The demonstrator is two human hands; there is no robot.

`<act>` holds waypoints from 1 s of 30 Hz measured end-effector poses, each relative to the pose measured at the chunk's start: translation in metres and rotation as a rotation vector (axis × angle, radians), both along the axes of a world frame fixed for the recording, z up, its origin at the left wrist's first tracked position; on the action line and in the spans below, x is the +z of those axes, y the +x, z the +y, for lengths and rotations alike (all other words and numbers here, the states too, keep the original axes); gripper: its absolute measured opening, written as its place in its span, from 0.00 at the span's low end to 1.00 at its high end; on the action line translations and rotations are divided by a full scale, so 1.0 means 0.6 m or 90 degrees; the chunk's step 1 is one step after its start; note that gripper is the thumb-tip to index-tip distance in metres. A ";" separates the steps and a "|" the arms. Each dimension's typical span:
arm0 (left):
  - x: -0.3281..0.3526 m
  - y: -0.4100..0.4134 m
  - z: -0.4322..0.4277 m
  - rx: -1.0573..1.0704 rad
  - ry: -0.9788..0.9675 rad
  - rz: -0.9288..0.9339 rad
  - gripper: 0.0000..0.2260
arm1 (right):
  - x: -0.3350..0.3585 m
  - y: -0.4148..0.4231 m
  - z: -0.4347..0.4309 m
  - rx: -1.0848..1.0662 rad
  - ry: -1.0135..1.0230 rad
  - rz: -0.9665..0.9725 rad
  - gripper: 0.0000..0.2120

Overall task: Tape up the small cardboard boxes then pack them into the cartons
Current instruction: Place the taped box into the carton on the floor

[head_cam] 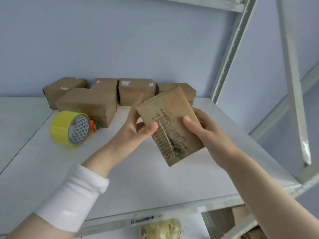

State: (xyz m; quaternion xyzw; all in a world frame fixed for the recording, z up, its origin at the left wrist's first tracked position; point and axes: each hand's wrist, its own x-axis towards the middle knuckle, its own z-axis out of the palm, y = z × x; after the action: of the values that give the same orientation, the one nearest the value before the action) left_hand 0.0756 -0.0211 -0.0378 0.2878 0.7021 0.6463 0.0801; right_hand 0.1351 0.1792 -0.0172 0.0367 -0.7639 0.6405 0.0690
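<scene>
While aloft, smudged brown box.

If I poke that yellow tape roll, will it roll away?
Probably. The yellow tape roll seems to stand on its round edge on the white shelf, so a poke could send it rolling. It looks stiff, with a cardboard core, so it likely won't squash.

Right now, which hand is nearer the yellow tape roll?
Left. The left hand grips the small cardboard box on the side facing the tape roll; the right hand grips the opposite side.
</scene>
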 end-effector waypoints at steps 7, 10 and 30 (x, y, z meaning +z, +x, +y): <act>-0.007 0.065 0.016 -0.068 0.128 -0.082 0.26 | -0.029 0.136 -0.029 -0.057 -0.116 -0.035 0.21; -0.013 0.101 0.041 -0.134 0.085 -0.109 0.26 | -0.036 0.205 -0.012 -0.110 -0.126 -0.048 0.24; -0.127 0.566 0.524 -0.661 -0.229 -0.148 0.31 | -0.185 0.864 0.257 -0.546 -0.100 -0.128 0.39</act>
State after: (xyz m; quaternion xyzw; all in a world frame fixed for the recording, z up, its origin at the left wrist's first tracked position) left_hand 0.4151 0.2934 -0.1143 0.5041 0.5540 0.4197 0.5127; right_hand 0.6534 0.3334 -0.1281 -0.3509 -0.6623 0.6105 0.2562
